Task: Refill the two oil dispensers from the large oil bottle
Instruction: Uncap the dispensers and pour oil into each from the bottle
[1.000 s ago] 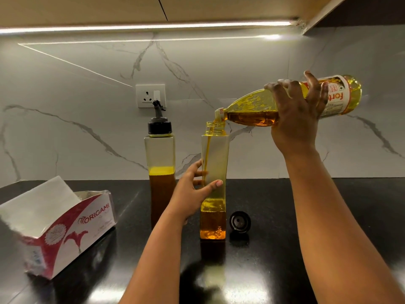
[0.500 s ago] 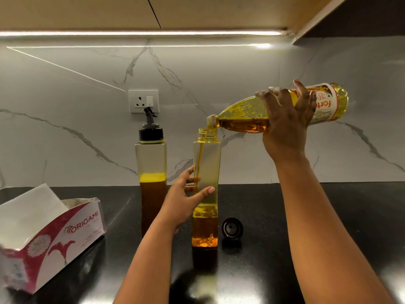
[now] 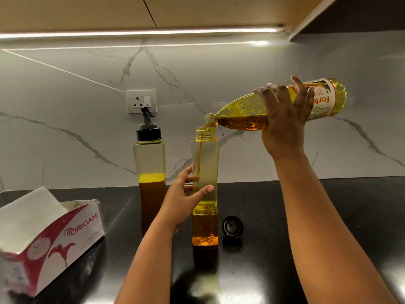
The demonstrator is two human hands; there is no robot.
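The right hand [image 3: 285, 121] gripped the tilted large oil bottle [image 3: 252, 113], its mouth streaming oil into the uncapped dispenser [image 3: 205, 163] that the left hand [image 3: 183, 199] held upright on the black counter [image 3: 328, 216].

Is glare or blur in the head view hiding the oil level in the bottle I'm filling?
Head view: the level in the open dispenser reads clearly and sharp, lit by the strip light under the cabinet; glare sits only on the black counter in front. Wide-angle bending curves the edges; the tissue box at the left looks slightly soft.
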